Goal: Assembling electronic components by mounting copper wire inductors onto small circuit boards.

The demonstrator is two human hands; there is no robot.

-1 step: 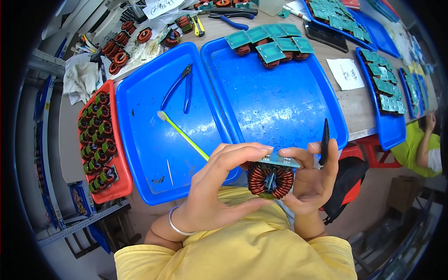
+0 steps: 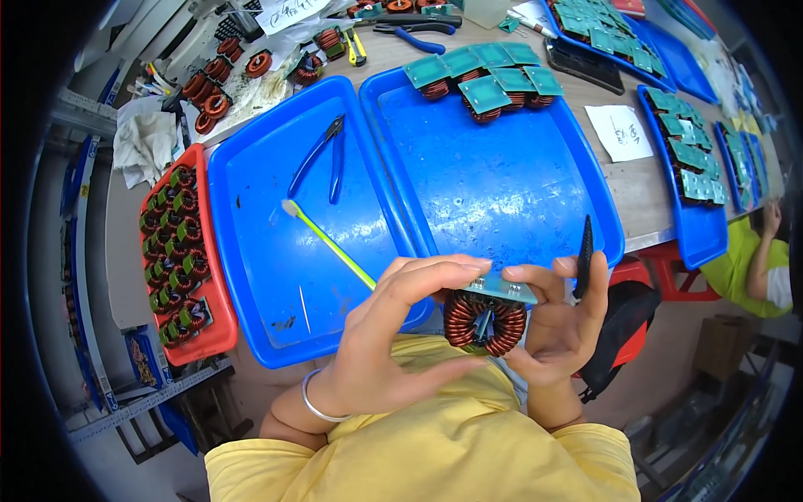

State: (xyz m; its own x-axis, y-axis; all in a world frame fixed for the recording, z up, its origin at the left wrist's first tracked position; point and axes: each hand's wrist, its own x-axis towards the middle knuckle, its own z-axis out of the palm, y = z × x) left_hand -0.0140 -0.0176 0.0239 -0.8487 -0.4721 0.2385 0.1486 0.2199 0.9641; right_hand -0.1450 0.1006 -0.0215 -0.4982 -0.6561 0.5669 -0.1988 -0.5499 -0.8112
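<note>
While you held the coil assembly (image 2: 485, 326) up over your lap, just beyond the near edge of the trays, its green circuit board lay uppermost, seen nearly edge-on, with the copper-wound ring hanging beneath. Small metal leads stood on the board's upper face.

Left hand (image 2: 397, 322): half open in a wide C, fingers on the board's left part, thumb reaching below the ring; whether the thumb pressed on it, you could not have told from this view. Right hand (image 2: 556, 322): more closely curled, index fingertip at the board's right end, thumb at the ring's lower right. A black pointed tool (image 2: 585, 255) stood tip-up between its fingers, clear of the windings.

Judged technique: the hold called for light, even pressure at the board edges, since squeezing the wire could have shifted turns. Fingertips were best kept off the leads, and the pointed tool angled outward, as you had it. A level board probably gave the clearest look at the leads.

Surroundings: the left blue tray (image 2: 251, 289) held blue-handled cutters (image 2: 337, 167) and a green-handled brush (image 2: 335, 246); the right blue tray (image 2: 502, 188) carried board-topped coils (image 2: 485, 94) at its far end. More coils (image 2: 171, 243) filled the red tray (image 2: 221, 339).
</note>
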